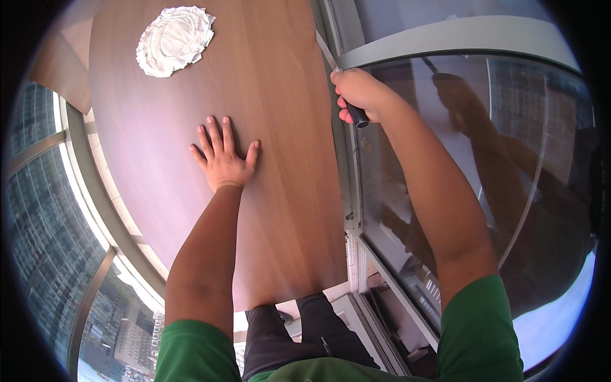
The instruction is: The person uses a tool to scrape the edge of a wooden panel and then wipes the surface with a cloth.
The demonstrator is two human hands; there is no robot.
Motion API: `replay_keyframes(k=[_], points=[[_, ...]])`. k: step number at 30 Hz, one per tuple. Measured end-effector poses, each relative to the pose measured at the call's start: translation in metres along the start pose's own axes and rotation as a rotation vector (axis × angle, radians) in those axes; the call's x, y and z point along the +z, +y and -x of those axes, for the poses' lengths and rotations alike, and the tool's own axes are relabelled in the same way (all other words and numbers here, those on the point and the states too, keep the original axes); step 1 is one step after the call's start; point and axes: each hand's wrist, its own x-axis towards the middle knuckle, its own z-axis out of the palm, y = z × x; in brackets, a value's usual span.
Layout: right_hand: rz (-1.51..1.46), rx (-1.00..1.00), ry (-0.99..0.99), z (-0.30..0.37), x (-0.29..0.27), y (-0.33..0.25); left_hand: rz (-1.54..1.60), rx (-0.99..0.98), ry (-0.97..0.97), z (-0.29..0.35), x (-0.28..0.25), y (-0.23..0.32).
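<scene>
L hand (222,157): fully open, palm down, flat on the brown wood-grain board (280,95). Fingers spread a little, thumb out to the person's right. Holds nothing; just rests on the surface, near mid-board.

R hand (360,94): closed in a fist, clamped on a slim tool (338,81). Dark handle end pokes out below the fist; a thin pale blade or shaft runs up and to the left out of the top of the fist. Tool lies along the board's right edge, where board meets the grey window frame (351,172). Exact kind of tool: cannot tell. Whether its tip touches the board or the frame: cannot tell.

Board: large, tilted in view by the fisheye, fills centre. Its near edge sits above the person's dark trousers (299,331).

White crumpled cloth (174,40): roundish wad, lies on the board at far left, well apart from both hands.

Containers: only the cloth lies on the board; nothing holds anything else.

Surroundings: curved glass pane (509,191) to the right of the frame, w/ a reflection of the R arm in it. More glazing at left, buildings seen through it far below. Green short sleeves (480,331) on both arms at lower edge.
</scene>
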Motion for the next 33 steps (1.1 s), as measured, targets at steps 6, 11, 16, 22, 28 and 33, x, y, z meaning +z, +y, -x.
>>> replay_keyframes(k=[6,11,16,22,28,33], points=[[0.088,0.031,-0.022,-0.016,0.002,-0.006,-0.008,-0.009,0.005,0.001,0.002,-0.003],[0.081,0.08,0.008,-0.052,0.011,0.006,-0.031,-0.014,-0.056,-0.001,-0.006,0.004],[0.018,0.017,0.028,-0.042,0.008,0.011,-0.006,-0.006,-0.002,-0.001,-0.001,0.001],[-0.017,0.078,-0.045,0.025,0.008,0.045,0.004,-0.019,0.001,0.002,0.002,-0.005],[0.056,0.075,-0.054,0.01,0.028,0.065,0.007,-0.006,0.006,0.0,0.003,-0.001],[0.037,0.113,0.009,-0.016,0.025,0.055,0.007,0.004,0.021,-0.001,0.002,0.002]])
